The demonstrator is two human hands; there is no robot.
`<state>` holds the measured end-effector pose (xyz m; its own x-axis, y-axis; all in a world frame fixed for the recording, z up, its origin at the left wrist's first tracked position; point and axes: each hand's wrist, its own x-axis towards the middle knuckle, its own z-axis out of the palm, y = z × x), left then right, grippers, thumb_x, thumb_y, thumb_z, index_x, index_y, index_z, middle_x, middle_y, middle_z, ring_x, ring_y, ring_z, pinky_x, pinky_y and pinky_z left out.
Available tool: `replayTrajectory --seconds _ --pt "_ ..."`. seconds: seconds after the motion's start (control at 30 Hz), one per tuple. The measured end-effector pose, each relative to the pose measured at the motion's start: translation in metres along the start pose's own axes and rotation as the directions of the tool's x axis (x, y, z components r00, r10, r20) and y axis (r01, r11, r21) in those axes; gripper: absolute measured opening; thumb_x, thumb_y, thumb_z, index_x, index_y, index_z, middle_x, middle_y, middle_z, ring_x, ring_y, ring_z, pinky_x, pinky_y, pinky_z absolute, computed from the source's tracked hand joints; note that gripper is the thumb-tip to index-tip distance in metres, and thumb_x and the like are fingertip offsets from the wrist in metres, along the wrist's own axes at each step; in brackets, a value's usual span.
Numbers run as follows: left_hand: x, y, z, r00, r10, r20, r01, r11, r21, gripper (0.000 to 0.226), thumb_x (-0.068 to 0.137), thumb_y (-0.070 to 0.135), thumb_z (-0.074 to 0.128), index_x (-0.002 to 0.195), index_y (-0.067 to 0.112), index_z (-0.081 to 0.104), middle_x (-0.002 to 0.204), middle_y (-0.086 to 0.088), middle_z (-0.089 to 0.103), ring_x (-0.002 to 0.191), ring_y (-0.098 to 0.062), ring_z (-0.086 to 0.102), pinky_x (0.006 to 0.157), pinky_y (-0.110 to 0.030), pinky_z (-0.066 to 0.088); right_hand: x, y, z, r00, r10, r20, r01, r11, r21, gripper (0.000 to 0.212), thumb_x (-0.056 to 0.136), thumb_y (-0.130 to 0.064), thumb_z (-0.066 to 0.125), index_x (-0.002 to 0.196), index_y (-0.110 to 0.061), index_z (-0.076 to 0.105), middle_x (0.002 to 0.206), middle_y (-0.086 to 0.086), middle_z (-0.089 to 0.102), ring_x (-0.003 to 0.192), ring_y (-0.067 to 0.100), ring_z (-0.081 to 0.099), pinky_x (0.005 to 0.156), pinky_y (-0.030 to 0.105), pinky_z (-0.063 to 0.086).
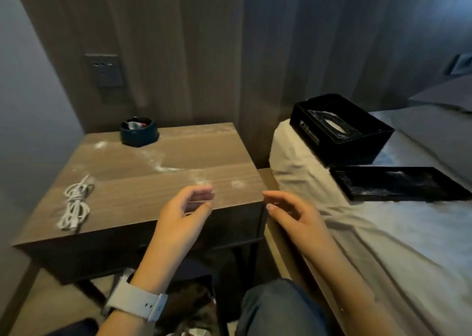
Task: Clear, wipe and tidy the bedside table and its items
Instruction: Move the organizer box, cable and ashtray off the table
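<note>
Nearest us, a grey watch band (138, 301) wraps our left wrist, and a knee in dark trousers (278, 307) shows at the bottom. Our left hand (182, 213) hangs over the front edge of the bedside table (143, 182), toward its front right corner, fingers loosely curled, holding nothing; can't tell if it touches the wood. Our right hand (291, 214) hangs w/ fingers relaxed and slightly bent, also holding nothing, over the gap btwn the table's right edge and the bed (383, 246).

On the tabletop, near the front left corner, lies a coiled white cable (76, 205). White dust smears (163, 166) run across the middle of the top, w/ smaller patches near the front right corner and toward the back left. At the back edge, left of centre, sits a small dark blue dish (139, 134) w/ bits inside, too blurred to name.

On the bed, near its left edge, a flat black tray (398, 183) lies just in front of a black tissue box (341, 130), which sits at the head end. Behind all, a wood panel wall w/ a grey switch plate (105, 70) above the table's back left corner.
</note>
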<state>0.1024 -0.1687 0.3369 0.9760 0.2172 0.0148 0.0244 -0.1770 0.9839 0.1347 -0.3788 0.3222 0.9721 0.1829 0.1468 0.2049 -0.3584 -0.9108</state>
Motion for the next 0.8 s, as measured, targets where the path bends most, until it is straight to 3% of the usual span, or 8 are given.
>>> replayTrajectory --seconds 0.07,0.4,0.57,0.67,0.8 --pt "-0.008 -0.007 -0.032 0.998 -0.006 -0.061 0.006 1.0 -0.005 0.022 0.092 0.009 0.059 0.104 0.026 0.066 0.103 0.007 0.07 0.098 -0.006 0.063 0.079 -0.022 0.048 -0.002 -0.01 0.033 1.0 -0.001 0.027 -0.001 0.998 0.056 0.029 0.092 -0.015 0.06 0.115 -0.031 0.063 0.106 -0.021 0.065 0.1 -0.013 0.057 0.079 0.003 0.044" --pt "-0.032 -0.063 -0.173 0.937 0.045 -0.345 -0.018 0.996 0.084 0.028 0.088 0.004 0.062 0.101 0.029 0.067 0.099 0.011 0.07 0.094 0.001 0.064 0.088 -0.024 0.049 -0.009 -0.053 0.172 0.993 0.031 0.118 -0.057 0.973 0.225 0.026 0.089 -0.012 0.062 0.109 -0.027 0.068 0.101 -0.014 0.071 0.096 -0.006 0.063 0.077 0.007 0.048" --pt "-0.023 -0.08 -0.212 0.881 0.171 -0.441 -0.009 0.938 0.346 0.027 0.087 0.012 0.063 0.108 0.029 0.064 0.106 0.018 0.061 0.099 0.005 0.057 0.078 -0.009 0.042 -0.004 -0.067 0.22 0.983 0.014 0.185 -0.06 0.969 0.242 0.024 0.089 -0.008 0.061 0.105 -0.024 0.069 0.099 -0.013 0.072 0.092 -0.006 0.064 0.073 0.006 0.047" --pt "0.003 -0.089 -0.224 0.888 0.214 -0.408 0.033 0.854 0.52 0.031 0.088 0.026 0.064 0.118 0.026 0.058 0.112 0.014 0.052 0.108 -0.006 0.051 0.081 -0.012 0.039 0.008 -0.074 0.237 0.978 -0.011 0.208 -0.032 0.979 0.199 0.022 0.09 -0.009 0.061 0.105 -0.023 0.07 0.1 -0.012 0.072 0.092 -0.004 0.064 0.074 0.009 0.049" --pt "0.046 -0.096 -0.227 0.91 0.149 -0.386 0.156 0.74 0.655 0.052 0.082 0.049 0.064 0.123 0.02 0.053 0.117 -0.004 0.054 0.112 -0.026 0.05 0.093 -0.038 0.044 0.031 -0.081 0.25 0.983 -0.033 0.18 0.005 0.988 0.155 0.022 0.091 -0.008 0.06 0.1 -0.026 0.07 0.099 -0.008 0.072 0.089 0.001 0.065 0.072 0.011 0.05"
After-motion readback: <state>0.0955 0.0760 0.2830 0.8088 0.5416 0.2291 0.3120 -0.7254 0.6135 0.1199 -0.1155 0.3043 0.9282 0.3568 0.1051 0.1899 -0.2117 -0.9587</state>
